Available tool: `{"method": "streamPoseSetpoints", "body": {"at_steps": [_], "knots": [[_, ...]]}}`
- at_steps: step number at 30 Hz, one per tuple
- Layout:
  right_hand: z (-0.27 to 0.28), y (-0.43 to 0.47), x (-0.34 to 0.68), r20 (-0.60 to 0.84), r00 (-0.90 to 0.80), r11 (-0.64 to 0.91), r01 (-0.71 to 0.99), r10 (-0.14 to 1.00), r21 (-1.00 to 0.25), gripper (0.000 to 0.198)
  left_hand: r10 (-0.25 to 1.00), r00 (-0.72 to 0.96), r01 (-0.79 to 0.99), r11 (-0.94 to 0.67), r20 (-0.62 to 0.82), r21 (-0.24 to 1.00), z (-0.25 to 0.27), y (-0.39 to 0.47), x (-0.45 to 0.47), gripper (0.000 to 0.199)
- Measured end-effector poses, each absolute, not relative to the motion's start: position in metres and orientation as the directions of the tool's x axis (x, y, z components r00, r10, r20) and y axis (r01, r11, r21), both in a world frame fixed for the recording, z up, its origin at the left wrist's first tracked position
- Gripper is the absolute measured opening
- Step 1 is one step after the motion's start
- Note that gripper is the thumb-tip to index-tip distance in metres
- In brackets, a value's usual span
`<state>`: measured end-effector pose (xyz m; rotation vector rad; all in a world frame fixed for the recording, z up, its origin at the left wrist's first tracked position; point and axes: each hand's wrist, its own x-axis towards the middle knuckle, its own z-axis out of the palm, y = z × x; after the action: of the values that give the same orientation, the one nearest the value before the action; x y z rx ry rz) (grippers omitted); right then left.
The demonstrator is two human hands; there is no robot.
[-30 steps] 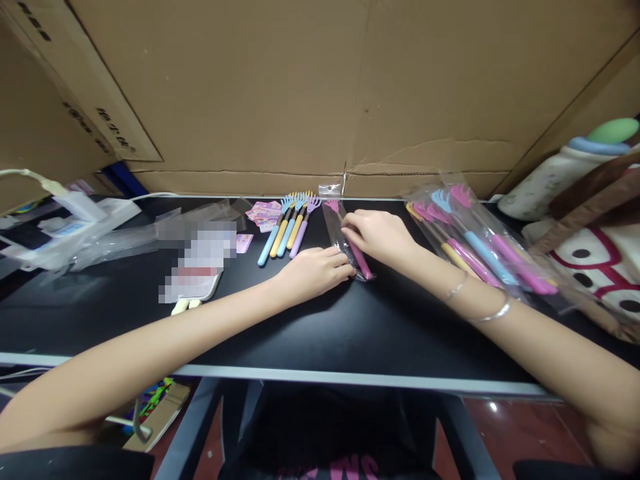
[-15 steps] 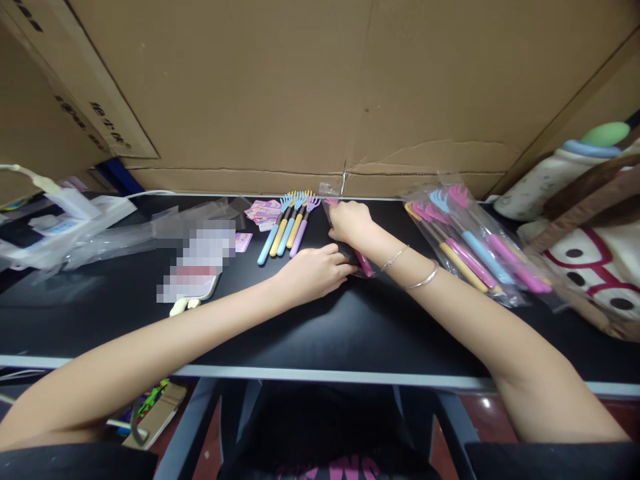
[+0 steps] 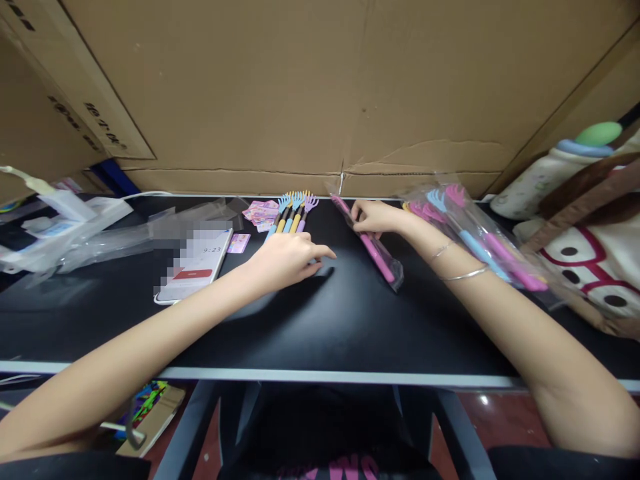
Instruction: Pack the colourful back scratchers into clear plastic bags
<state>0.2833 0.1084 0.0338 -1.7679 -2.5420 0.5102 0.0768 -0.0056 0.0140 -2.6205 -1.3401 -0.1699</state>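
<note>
My right hand [image 3: 377, 218] pinches a pink back scratcher [image 3: 379, 259] in a clear plastic sleeve, slanting across the middle of the black table. Fingers apart, my left hand [image 3: 289, 262] hovers over the table and holds nothing. Just beyond it lie several unwrapped back scratchers [image 3: 295, 217] with blue, yellow and purple handles, their lower ends partly hidden by the hand. Purple-pink cards [image 3: 261, 213] are heaped beside them, and a single card [image 3: 239, 243] lies closer. To the right, several sleeved back scratchers [image 3: 475, 243] form a pile, partly covered by my right forearm.
A phone [image 3: 200, 272] lies left of my left hand. Behind it are loose clear plastic sleeves [image 3: 193, 220] and a white power strip [image 3: 100, 217]. Cardboard [image 3: 300, 100] walls the table's back. At right are a bottle [image 3: 530, 180] and a cartoon-faced bag [image 3: 575, 267].
My left hand has come off the sleeved pink back scratcher and shifted left, opening. My right hand has moved right with that scratcher, which now shows more fully.
</note>
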Motion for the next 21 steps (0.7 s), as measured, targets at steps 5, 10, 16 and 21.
{"method": "streamPoseSetpoints", "body": {"at_steps": [5, 10, 16, 21], "knots": [[0.026, 0.118, 0.312, -0.192, -0.328, 0.244, 0.900, 0.925, -0.362, 0.013, 0.788, 0.594, 0.802, -0.596, 0.161, -0.039, 0.005, -0.001, 0.069, 0.030], [0.020, 0.121, 0.333, -0.086, -0.233, 0.203, 0.942, 0.969, -0.268, 0.020, 0.780, 0.612, 0.788, -0.615, 0.132, -0.017, 0.005, -0.003, 0.069, 0.026], [0.015, 0.111, 0.341, -0.034, -0.210, 0.206, 0.974, 0.977, -0.096, 0.023, 0.778, 0.620, 0.783, -0.622, 0.105, -0.014, 0.006, -0.006, 0.068, 0.028], [0.017, 0.101, 0.340, -0.054, -0.232, 0.229, 0.971, 0.971, -0.062, 0.042, 0.768, 0.626, 0.778, -0.627, 0.134, -0.035, 0.004, -0.006, 0.067, 0.028]]}}
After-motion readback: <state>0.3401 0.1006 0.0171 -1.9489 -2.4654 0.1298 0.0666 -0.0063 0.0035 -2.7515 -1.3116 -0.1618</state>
